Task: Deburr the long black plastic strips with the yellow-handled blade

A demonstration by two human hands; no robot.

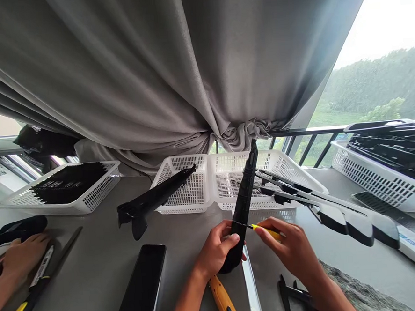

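The left hand (218,248) grips the lower end of the long black part (245,195), held up above the surface (186,269) before a white basket (225,185). The right hand (288,246) grips the yellow-handled tool (266,230), tip at the part.

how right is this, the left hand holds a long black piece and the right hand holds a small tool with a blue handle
Not quite: the small tool in the right hand has a yellow handle, not a blue one, as the head view shows. The left hand does hold a long black piece.
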